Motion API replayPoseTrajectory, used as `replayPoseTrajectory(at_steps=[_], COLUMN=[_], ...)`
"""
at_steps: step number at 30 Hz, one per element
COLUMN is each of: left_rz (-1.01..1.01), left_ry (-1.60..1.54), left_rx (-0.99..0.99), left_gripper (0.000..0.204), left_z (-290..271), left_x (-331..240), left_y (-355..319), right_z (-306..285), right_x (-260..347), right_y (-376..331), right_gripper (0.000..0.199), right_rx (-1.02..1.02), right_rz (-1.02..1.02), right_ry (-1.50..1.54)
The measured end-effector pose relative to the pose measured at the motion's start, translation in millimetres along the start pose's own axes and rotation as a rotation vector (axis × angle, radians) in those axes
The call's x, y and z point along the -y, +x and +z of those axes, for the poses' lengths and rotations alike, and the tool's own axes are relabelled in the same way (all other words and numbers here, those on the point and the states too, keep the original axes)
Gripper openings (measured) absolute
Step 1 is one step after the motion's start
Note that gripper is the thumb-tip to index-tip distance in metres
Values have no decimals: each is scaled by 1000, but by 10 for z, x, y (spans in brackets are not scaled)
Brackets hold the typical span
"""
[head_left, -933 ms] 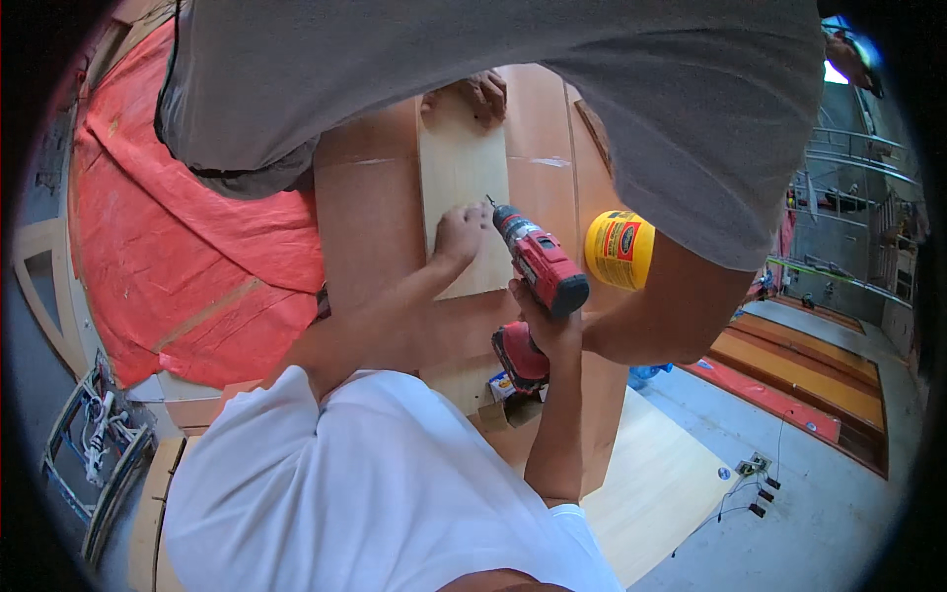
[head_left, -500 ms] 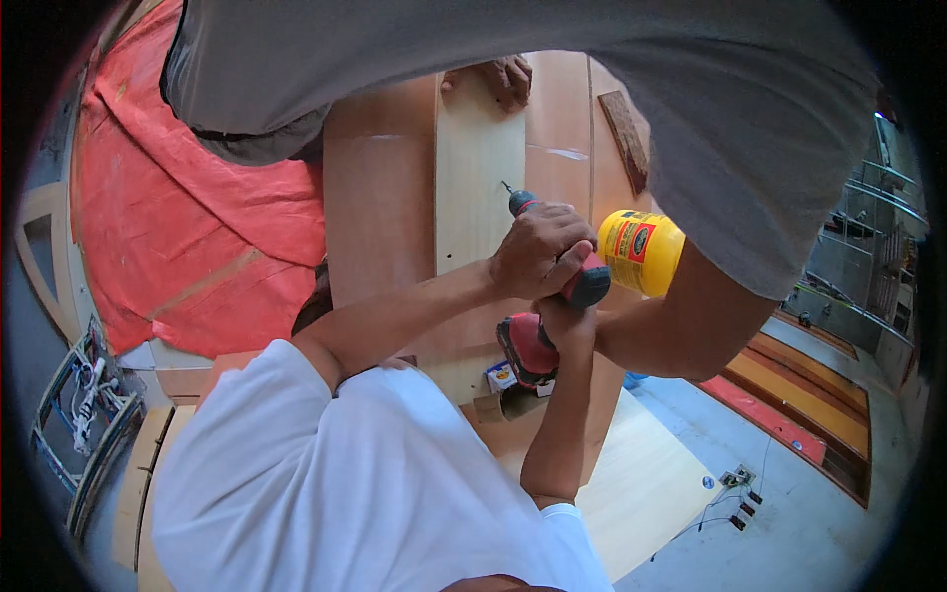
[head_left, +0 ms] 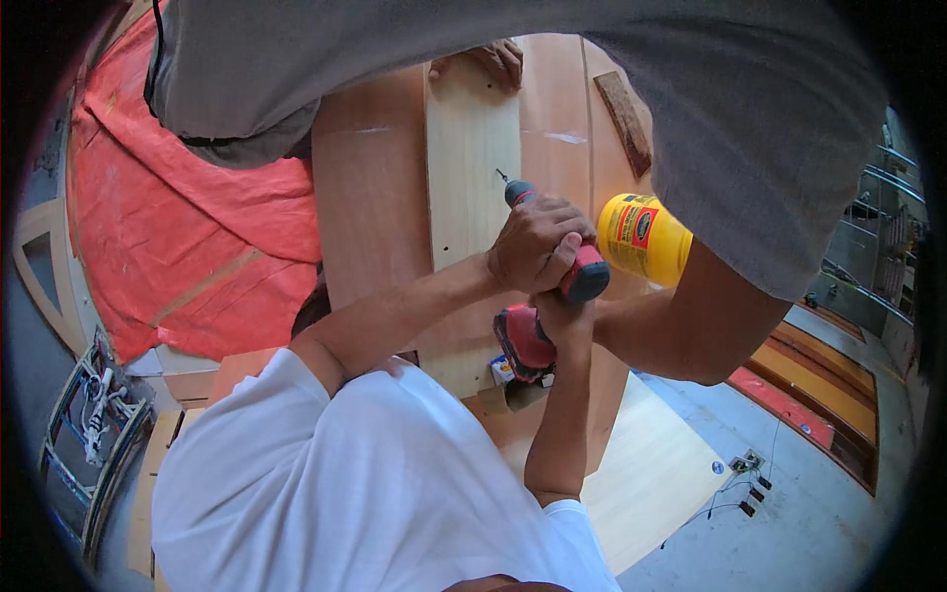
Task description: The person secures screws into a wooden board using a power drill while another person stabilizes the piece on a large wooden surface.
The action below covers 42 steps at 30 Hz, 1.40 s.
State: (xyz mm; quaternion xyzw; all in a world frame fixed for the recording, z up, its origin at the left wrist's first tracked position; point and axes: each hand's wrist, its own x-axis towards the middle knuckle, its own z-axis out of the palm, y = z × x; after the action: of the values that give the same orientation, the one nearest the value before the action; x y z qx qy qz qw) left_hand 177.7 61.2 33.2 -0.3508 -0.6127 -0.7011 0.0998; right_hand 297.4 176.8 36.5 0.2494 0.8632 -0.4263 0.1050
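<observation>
A red and black cordless drill (head_left: 526, 335) slants across the middle, its thin bit pointing up and left over a pale wooden board (head_left: 473, 217). I cannot tell whether the bit tip touches the wood. My left hand (head_left: 543, 242) is wrapped over the top of the drill body. Below it, my right hand (head_left: 566, 321) grips the handle, its fingers partly hidden. Dark small holes mark the board. Another person's hand (head_left: 501, 64) rests on the board's far end. That person's grey clothing (head_left: 414, 39) spans the top.
A yellow jar (head_left: 641, 237) stands right of the drill, close to a bent bare limb (head_left: 700, 326). Beyond it lies a brown wood strip (head_left: 623, 123). Red sheeting (head_left: 197, 227) covers the left side. A small open carton (head_left: 503, 397) sits below the drill. Cables (head_left: 755, 483) lie on the floor.
The view has shifted slightly. The other person's hand at the far end has drawn back a little, and a dark hole beside it now shows. My grip on the drill looks the same.
</observation>
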Motion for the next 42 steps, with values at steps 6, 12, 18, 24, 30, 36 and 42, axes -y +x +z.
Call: replayPoseTrajectory(at_steps=[6, 12, 18, 24, 30, 36, 42], left_rz=[8, 3, -8, -7, -10, -22, -11], left_ry=[-23, -7, -18, -29, -20, -20, -9], left_rx=[-8, -3, -15, -32, -25, -32, -52], left_gripper=[26, 26, 26, 26, 27, 27, 27], left_z=[-21, -60, -70, -57, -65, -86, -76], left_x=[6, 18, 42, 51, 91, 141, 181], left_y=[8, 13, 10, -1, -17, -29, -25], right_z=[-60, 40, 14, -18, 65, 76, 97], right_x=[88, 123, 164, 174, 133, 75, -44], right_y=[27, 65, 64, 87, 125, 173, 234], right_gripper=[34, 38, 39, 40, 41, 41, 44], right_rx=[118, 9, 36, 83, 45, 29, 34], right_rz=[57, 49, 19, 40, 11, 28, 22], right_ry=[-31, -148, -43, -62, -41, -39, -70])
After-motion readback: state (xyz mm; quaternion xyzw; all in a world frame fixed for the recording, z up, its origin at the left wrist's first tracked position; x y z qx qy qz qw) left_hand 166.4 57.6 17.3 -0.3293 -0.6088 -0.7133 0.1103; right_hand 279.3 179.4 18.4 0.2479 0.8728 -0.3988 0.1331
